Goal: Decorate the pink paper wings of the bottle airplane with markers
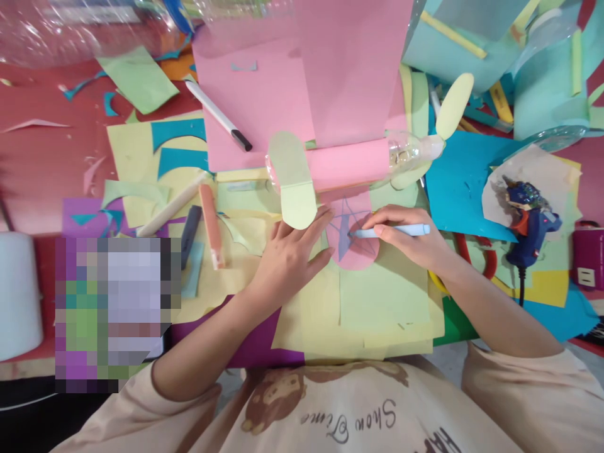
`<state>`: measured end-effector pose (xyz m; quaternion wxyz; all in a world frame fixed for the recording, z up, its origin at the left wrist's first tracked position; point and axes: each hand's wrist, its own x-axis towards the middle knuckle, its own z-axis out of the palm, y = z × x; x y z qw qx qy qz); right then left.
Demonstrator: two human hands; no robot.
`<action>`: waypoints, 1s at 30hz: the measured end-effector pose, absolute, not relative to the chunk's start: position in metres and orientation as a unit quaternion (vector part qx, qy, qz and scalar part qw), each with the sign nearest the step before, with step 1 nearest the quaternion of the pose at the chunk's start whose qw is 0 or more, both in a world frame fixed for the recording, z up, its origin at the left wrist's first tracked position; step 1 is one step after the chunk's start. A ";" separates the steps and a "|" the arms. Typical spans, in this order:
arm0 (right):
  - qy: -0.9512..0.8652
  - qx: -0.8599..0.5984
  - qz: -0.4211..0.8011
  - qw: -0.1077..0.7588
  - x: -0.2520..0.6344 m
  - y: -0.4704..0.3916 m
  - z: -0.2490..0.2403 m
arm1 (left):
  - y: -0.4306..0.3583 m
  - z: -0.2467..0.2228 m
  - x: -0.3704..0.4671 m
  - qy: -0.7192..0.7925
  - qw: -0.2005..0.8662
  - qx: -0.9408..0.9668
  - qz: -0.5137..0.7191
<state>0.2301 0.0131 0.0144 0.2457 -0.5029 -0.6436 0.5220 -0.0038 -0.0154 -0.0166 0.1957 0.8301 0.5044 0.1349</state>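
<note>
In my right hand (408, 242) is a light blue pen (413, 230), its tip on a rounded pink paper piece (361, 255). A star outline is drawn on the pink piece, partly coloured in blue-grey. My left hand (295, 248) lies with its fingers spread at the left edge of the pink piece, beside a pale green paper flap (298, 204). That flap is on a clear plastic bottle (401, 151) wrapped in pink paper, just above both hands. A pale yellow-green oval (455, 106) sticks out at the bottle's cap end.
A blue glue gun (531, 236) and red-handled scissors (491, 258) are at the right. A white marker with a black end (219, 116) lies upper left. Coloured paper sheets and scraps surround the hands; a white roll (19, 296) stands far left.
</note>
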 end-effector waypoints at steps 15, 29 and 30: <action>-0.666 -0.478 0.517 0.246 0.231 0.012 0.012 | -0.016 -0.017 -0.004 0.505 0.189 0.832 0.132; -0.658 -0.488 0.520 0.243 0.230 0.013 0.013 | -0.016 -0.017 -0.004 0.504 0.196 0.829 0.139; -0.656 -0.489 0.521 0.243 0.230 0.013 0.013 | -0.015 -0.017 -0.004 0.504 0.195 0.830 0.139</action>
